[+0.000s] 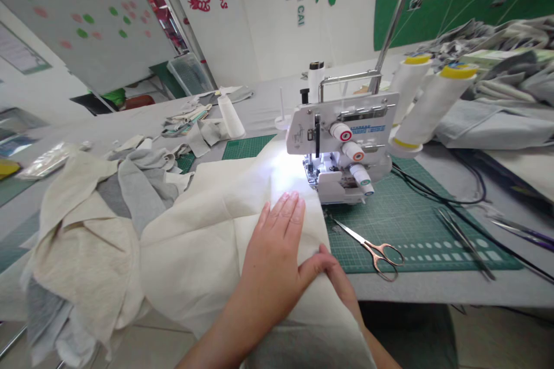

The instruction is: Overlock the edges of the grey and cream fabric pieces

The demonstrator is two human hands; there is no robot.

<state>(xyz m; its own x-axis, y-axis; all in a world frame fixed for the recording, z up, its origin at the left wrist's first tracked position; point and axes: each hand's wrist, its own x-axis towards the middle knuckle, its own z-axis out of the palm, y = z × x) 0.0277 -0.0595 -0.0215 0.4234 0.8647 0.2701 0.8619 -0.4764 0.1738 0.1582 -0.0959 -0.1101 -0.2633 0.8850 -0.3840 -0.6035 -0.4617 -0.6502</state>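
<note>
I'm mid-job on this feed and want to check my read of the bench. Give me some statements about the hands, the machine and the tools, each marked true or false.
1. The left hand rests palm down on the cream fabric. True.
2. The scissors lie on top of the cream fabric. False: they lie to its right, mostly on the green cutting mat.
3. The light on the sewing machine is off. False: it shines brightly by the needle area.
4. The right hand is at the fabric's right edge. True.
5. The tweezers lie left of the scissors. False: they lie to the right.
</note>
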